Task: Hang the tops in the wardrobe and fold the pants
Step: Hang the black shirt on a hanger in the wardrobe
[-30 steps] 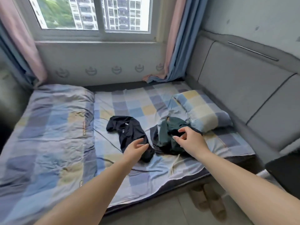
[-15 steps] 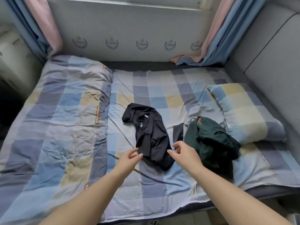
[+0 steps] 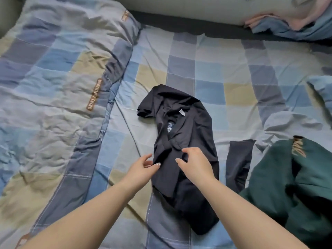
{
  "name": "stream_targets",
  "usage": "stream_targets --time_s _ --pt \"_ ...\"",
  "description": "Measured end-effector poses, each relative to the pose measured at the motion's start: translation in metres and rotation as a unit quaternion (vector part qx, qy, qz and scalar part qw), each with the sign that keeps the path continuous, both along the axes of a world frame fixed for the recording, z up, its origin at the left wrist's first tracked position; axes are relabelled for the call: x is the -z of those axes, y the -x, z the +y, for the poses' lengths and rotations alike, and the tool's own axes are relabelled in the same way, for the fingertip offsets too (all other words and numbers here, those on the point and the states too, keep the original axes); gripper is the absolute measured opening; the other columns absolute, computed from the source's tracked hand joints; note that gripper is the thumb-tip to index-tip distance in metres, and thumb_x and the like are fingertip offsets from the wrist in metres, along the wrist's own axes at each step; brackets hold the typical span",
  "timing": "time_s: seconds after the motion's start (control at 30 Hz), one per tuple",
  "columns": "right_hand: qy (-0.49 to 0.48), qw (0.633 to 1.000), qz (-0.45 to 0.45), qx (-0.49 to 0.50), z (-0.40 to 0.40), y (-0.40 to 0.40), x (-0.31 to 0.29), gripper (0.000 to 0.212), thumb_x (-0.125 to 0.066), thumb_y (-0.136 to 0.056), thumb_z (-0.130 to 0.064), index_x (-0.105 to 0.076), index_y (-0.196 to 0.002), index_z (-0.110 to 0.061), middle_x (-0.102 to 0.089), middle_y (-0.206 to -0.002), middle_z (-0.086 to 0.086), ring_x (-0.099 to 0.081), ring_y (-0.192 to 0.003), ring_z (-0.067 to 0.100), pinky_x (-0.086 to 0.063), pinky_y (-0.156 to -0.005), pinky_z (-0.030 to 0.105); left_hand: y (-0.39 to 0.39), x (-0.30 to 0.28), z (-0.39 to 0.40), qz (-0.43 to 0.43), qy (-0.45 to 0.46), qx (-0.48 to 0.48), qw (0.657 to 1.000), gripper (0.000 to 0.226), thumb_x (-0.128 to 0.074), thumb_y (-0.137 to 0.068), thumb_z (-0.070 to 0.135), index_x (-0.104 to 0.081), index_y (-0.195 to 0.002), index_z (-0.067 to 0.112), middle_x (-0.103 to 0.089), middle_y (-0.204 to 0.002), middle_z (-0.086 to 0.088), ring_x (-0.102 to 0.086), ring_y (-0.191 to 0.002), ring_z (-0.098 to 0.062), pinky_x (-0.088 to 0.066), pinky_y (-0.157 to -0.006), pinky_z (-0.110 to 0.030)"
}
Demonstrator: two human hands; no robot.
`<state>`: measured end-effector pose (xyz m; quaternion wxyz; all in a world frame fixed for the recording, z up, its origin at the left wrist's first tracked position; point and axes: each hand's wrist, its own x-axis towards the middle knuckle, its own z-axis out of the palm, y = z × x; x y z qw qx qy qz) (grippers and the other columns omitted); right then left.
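a crumpled navy polo shirt point(image 3: 181, 141) with a small white neck label lies in the middle of a blue, grey and yellow checked bedsheet point(image 3: 206, 72), collar pointing away from the viewer. the left hand point(image 3: 142, 169) touches the shirt's left edge with relaxed, slightly parted fingers holding nothing, while the right hand point(image 3: 195, 164) rests on the shirt front with its fingers curled down into the fabric, though a firm pinch cannot be confirmed. right of the shirt lie a dark folded strip of cloth point(image 3: 237, 162), then a dark green garment point(image 3: 294, 186); left of it lies a matching checked quilt point(image 3: 53, 90).
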<state>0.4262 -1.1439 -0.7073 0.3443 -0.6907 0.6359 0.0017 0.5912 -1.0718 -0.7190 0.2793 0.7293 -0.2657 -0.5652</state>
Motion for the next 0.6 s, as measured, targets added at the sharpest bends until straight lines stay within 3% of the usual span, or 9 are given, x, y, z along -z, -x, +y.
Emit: stream_targets --time_s 0.07,0.13,0.23,0.3,0.33,0.43,0.5,0.6 --pt "0.012 1.0 -0.006 0.001 -0.012 -0.01 0.031 0.052 -0.056 -0.092 -0.037 -0.043 -0.139 -0.02 -0.035 -0.146 -0.004 -0.041 -0.129 0.015 -0.04 -0.097 0.031 0.005 0.029 -0.014 -0.001 0.012 -0.021 1.0 0.071 -0.065 -0.088 0.034 -0.027 -0.148 0.028 -0.043 -0.138 0.002 -0.044 -0.126 -0.012 -0.037 -0.093 -0.023" --pt "0.02 1.0 -0.01 0.011 -0.02 -0.017 0.058 0.056 -0.055 -0.094 -0.036 -0.036 -0.144 -0.018 -0.028 -0.151 -0.003 -0.033 -0.136 0.017 -0.036 -0.102 0.033 0.011 0.049 -0.023 0.009 0.027 -0.029 0.999 0.073 -0.066 -0.087 0.034 -0.024 -0.148 0.031 -0.041 -0.136 0.007 -0.041 -0.128 -0.009 -0.036 -0.095 -0.023" --pt "0.014 0.998 -0.014 0.06 -0.025 -0.022 0.088 0.058 -0.054 -0.094 -0.034 -0.032 -0.146 -0.018 -0.033 -0.149 0.002 -0.036 -0.134 0.022 -0.037 -0.102 0.035 0.018 0.07 -0.034 0.057 0.055 -0.047 0.996 0.044 -0.064 -0.09 0.022 -0.043 -0.125 0.039 -0.06 -0.116 0.012 -0.061 -0.104 -0.002 -0.051 -0.088 -0.023" --pt "0.015 0.993 -0.028 0.115 -0.027 -0.024 0.105 0.054 -0.054 -0.094 -0.033 -0.037 -0.143 -0.018 -0.041 -0.142 0.005 -0.042 -0.128 0.025 -0.038 -0.1 0.035 0.022 0.077 -0.042 0.081 0.062 -0.056 0.993 0.031 -0.062 -0.091 0.017 -0.051 -0.105 0.042 -0.066 -0.104 0.009 -0.067 -0.093 -0.006 -0.055 -0.084 -0.024" --pt "0.02 0.989 -0.041 0.144 -0.027 -0.025 0.109 0.05 -0.054 -0.094 -0.032 -0.042 -0.14 -0.018 -0.045 -0.139 0.006 -0.045 -0.124 0.026 -0.039 -0.098 0.035 0.024 0.078 -0.044 0.09 0.062 -0.056 0.992 0.029 -0.061 -0.092 0.015 -0.054 -0.101 0.041 -0.068 -0.103 0.007 -0.069 -0.092 -0.009 -0.055 -0.085 -0.027" --pt "0.027 0.973 -0.098 0.207 -0.027 -0.026 0.108 0.036 -0.056 -0.093 -0.028 -0.056 -0.128 -0.017 -0.058 -0.123 0.007 -0.053 -0.113 0.025 -0.039 -0.091 0.031 0.029 0.073 -0.048 0.097 0.049 -0.039 0.993 0.025 -0.058 -0.094 0.012 -0.062 -0.116 0.023 -0.07 -0.107 -0.003 -0.068 -0.097 -0.016 -0.054 -0.09 -0.032" --pt "0.028 0.96 -0.162 0.228 -0.02 -0.021 0.096 0.025 -0.061 -0.09 -0.024 -0.063 -0.114 -0.019 -0.064 -0.102 0.001 -0.058 -0.096 0.017 -0.041 -0.079 0.023 0.03 0.064 -0.047 0.073 0.045 -0.027 0.996 0.027 -0.058 -0.093 0.013 -0.061 -0.12 0.016 -0.07 -0.109 -0.005 -0.068 -0.099 -0.016 -0.053 -0.092 -0.033" --pt "0.03 0.932 -0.256 0.254 -0.003 -0.006 0.059 0.015 -0.069 -0.084 -0.02 -0.063 -0.086 -0.034 -0.064 -0.073 -0.012 -0.058 -0.073 0.0 -0.039 -0.063 0.006 0.03 0.034 -0.05 0.027 0.064 0.01 0.998 0.025 -0.062 -0.091 0.02 -0.061 -0.115 0.026 -0.068 -0.107 0.007 -0.064 -0.103 -0.007 -0.051 -0.093 -0.025"
